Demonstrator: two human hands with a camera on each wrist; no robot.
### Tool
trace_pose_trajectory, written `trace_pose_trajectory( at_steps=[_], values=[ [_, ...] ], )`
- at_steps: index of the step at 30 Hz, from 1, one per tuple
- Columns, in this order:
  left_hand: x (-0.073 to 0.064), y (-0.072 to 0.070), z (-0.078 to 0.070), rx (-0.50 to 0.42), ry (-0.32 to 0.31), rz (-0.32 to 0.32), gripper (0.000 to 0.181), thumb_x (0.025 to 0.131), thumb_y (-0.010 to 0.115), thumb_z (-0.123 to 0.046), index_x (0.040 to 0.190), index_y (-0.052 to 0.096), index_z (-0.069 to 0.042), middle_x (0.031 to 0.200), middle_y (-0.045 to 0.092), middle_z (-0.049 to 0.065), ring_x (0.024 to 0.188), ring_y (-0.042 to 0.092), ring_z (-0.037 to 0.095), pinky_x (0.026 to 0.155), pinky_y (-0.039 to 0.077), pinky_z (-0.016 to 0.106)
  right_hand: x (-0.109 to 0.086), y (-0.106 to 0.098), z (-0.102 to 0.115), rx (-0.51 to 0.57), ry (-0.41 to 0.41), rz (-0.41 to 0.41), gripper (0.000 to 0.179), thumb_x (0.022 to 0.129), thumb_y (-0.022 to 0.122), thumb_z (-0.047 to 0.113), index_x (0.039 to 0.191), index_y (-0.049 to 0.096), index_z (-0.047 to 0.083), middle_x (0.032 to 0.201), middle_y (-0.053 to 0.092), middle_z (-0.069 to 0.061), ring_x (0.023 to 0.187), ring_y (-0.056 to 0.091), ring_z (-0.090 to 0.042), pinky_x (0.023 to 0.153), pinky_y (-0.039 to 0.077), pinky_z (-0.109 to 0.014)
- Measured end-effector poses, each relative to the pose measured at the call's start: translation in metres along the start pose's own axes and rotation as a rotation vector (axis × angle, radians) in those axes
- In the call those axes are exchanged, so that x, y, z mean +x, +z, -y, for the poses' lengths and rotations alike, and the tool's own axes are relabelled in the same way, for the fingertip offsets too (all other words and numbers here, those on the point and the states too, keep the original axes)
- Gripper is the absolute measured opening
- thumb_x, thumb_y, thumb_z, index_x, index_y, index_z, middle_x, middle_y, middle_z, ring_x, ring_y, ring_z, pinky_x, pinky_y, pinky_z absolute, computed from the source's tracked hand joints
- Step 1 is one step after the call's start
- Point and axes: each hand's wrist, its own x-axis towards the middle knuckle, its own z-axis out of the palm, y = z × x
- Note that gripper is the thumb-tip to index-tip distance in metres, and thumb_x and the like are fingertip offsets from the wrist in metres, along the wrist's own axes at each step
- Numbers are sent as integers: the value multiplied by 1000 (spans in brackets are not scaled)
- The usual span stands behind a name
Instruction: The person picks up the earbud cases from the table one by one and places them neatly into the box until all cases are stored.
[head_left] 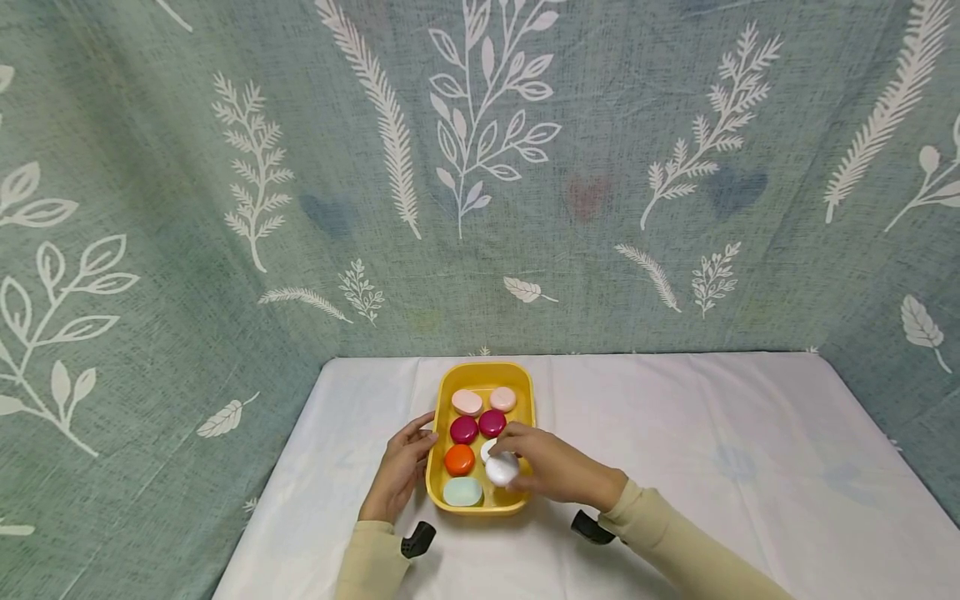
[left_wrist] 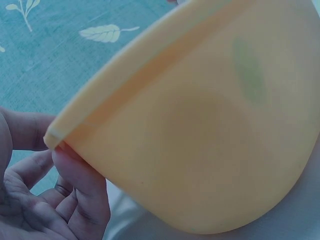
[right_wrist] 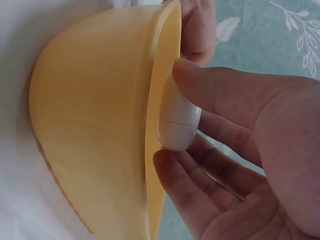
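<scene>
A deep yellow tray [head_left: 527, 392] stands on the white cloth, holding smooth rounded pieces. My left hand [head_left: 406, 464] is at its left side, and in the left wrist view its fingers [left_wrist: 82, 172] pinch the rim. Over the tray's near right part, my right hand [head_left: 558, 467] holds a glossy white rounded piece [head_left: 502, 469] between thumb and fingers. In the right wrist view this white piece [right_wrist: 179, 117] shows a thin seam and sits at rim level. A second white piece [head_left: 487, 450], partly hidden by the right hand, lies just behind it.
Inside the tray are two pale pink pieces [head_left: 467, 402], two magenta pieces [head_left: 463, 430], an orange piece [head_left: 460, 460] and a mint oval piece [head_left: 462, 492]. Green leaf-patterned fabric [head_left: 585, 275] hangs behind and beside the white table cloth [head_left: 675, 417].
</scene>
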Motion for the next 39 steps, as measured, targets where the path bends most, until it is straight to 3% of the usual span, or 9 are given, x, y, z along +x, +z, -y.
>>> trace_pose_trajectory(
  at_steps=[11, 39],
  values=[
    [0, 0, -1, 7, -11, -7, 50, 106, 59, -11, 155, 51, -6, 112, 57, 8, 90, 58, 17, 70, 53, 24, 7, 4, 3, -48, -61, 46, 37, 85, 88, 5, 119, 75, 4, 120, 65, -3, 112, 62, -15, 103, 52, -29],
    [3, 0, 1, -2, -12, -4, 48, 106, 60, -10, 154, 53, -7, 111, 57, 8, 88, 58, 18, 70, 52, 25, 15, 13, 0, -86, -45, 122, 36, 84, 90, 8, 117, 76, 4, 114, 69, -2, 103, 61, -8, 96, 53, -23]
  ],
)
